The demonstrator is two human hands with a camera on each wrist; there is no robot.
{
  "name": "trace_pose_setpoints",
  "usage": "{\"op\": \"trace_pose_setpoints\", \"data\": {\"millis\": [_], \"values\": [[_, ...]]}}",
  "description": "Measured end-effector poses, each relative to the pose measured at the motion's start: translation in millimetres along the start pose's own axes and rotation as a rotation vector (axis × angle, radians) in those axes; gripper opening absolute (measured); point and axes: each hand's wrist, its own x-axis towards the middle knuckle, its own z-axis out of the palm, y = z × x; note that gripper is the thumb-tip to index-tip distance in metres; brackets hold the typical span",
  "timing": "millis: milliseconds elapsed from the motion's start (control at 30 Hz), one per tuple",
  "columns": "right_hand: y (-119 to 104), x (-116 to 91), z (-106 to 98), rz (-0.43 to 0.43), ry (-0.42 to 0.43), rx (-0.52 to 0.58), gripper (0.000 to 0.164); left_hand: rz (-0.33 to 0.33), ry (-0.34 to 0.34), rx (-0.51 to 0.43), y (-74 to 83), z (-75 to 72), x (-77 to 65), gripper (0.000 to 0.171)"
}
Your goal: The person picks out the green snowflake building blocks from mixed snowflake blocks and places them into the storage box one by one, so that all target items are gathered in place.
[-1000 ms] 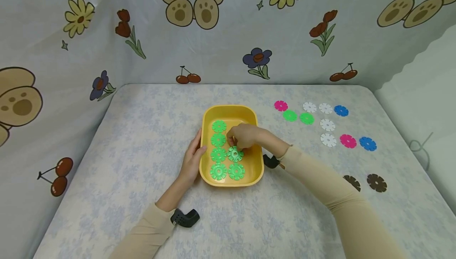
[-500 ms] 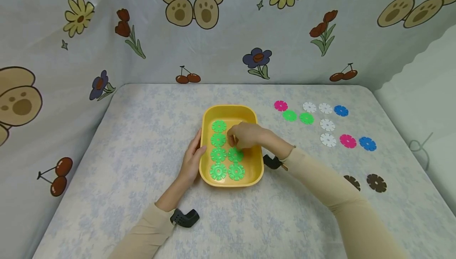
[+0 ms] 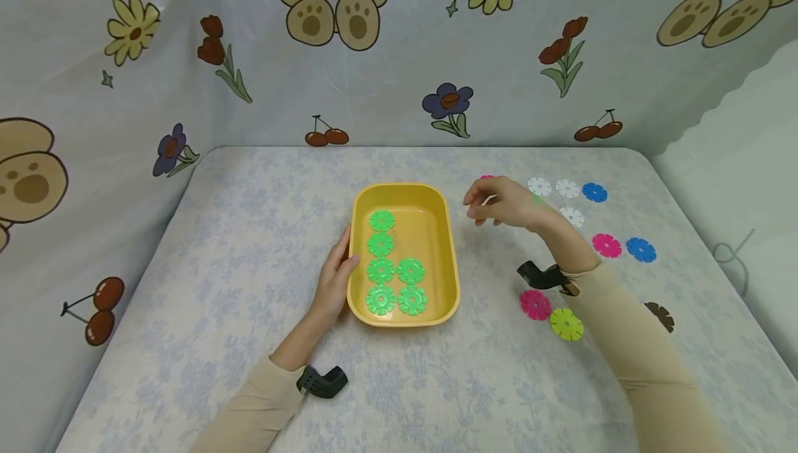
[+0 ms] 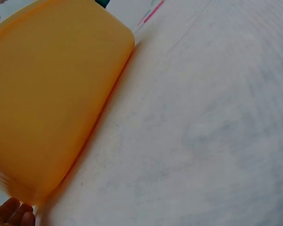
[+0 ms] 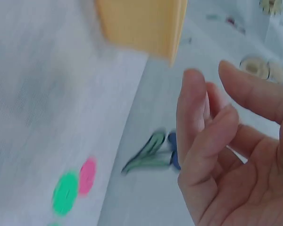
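Observation:
A yellow plastic tray (image 3: 454, 280) stands on the table, with several green snowflake discs (image 3: 380, 271) lying in it. Four-high down its left side runs one column, and two more discs sit to the right at the near end. My left hand (image 3: 333, 276) grips the tray's left wall, thumb over the rim and fingers outside. To the right of the tray, my right hand (image 3: 508, 202) hovers over the table. Its fingers are loosely bent, and the right wrist view shows nothing between thumb and fingertips (image 5: 193, 84).
Loose discs lie on the table's right half: white ones (image 3: 567, 188), blue ones (image 3: 641, 250), a pink one (image 3: 607, 246), and nearer a pink disc (image 3: 535, 305) beside a yellow-green disc (image 3: 566, 325). A brown disc (image 3: 661, 316) shows past the right sleeve. A printed curtain (image 3: 386, 93) hangs behind.
My right hand has left the tray and moved right, over the far loose discs. Its forearm now uncovers the near pink and yellow-green discs. My left hand has stayed at the tray.

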Motion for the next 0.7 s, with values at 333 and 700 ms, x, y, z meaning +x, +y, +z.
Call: {"op": "trace_pose_setpoints", "data": {"millis": [333, 700], "values": [[83.0, -20.1, -54.7, 0.260, 0.235, 0.003, 0.047, 0.008, -0.001, -0.003, 0.1, -1.0, -0.2, 0.058], [121.0, -8.7, -56.6, 0.404, 0.223, 0.017, 0.054, 0.019, -0.014, -0.024, -0.7, -0.1, -0.3, 0.057]]}}
